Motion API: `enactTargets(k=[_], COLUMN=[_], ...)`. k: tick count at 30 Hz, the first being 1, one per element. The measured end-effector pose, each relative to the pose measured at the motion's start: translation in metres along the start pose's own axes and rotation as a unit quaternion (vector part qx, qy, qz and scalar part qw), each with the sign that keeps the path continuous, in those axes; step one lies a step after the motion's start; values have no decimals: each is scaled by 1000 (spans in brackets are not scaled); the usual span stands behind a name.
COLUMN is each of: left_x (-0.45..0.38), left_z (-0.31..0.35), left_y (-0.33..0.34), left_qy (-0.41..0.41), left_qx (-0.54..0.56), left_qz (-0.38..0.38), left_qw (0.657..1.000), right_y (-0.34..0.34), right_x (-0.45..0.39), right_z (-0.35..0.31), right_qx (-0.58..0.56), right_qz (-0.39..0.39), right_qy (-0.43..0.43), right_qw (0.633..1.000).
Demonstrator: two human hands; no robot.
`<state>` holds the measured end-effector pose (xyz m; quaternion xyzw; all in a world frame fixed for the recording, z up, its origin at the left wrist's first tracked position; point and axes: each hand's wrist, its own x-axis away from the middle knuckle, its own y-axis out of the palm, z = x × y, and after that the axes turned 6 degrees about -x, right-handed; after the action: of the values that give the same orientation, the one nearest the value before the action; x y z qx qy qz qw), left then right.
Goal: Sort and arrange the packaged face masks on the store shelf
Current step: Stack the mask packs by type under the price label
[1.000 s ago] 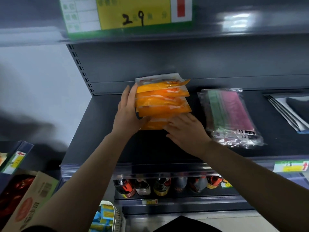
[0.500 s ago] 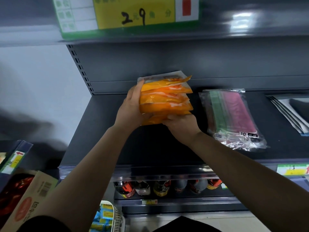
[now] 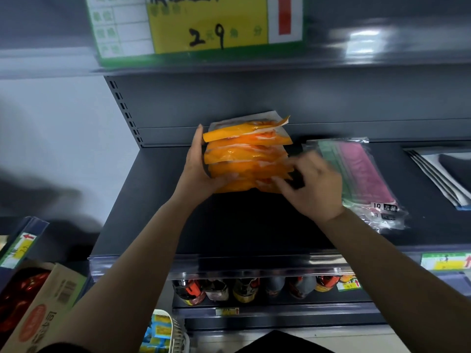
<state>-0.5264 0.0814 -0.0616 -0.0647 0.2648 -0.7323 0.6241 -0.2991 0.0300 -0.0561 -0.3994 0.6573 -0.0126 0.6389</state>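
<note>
1. The light is dim and cool, coming from overhead; a white glare patch sits on the upper shelf edge (image 3: 362, 39), up and right of the right hand (image 3: 314, 186).
2. The right hand is smeared by motion blur, as is the price sign (image 3: 204, 26) above.
3. The shelf deck (image 3: 153, 200) under both hands falls into deep shadow.
4. A soft grey shadow crosses the wall (image 3: 51, 161), left of the left hand (image 3: 197, 169).
5. Wide-angle distortion bends the shelf lines at the frame edges.
</note>
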Motion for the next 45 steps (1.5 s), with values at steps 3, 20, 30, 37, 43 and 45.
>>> enactTargets(k=[3,20,30,37,43,45], left_x=[2,-33,-23,-28,-30,-30], left_z=[0,38,30,38,37,37], left_y=[5,13,22,15,12,11], left_qy=[-45,-245,-173,-204,-197,-169], left_qx=[106,179,137,120,94,68], left_qz=[7,32,55,59,75,76], left_qw=[993,952,974,970,973,980], right_y=[-5,29,31,26,18,14], right_x=[-19,-59,-56,-65,-68,-69], right_z=[-4,-11,-3,-1,-3,-5], right_qx=[-142,-396,-406,-380,-359,-339], right_qz=[-60,-58,-75,-65,-80,-93], right_qy=[191,562,523,547,514,482], right_qw=[970,724,746,743,775,803])
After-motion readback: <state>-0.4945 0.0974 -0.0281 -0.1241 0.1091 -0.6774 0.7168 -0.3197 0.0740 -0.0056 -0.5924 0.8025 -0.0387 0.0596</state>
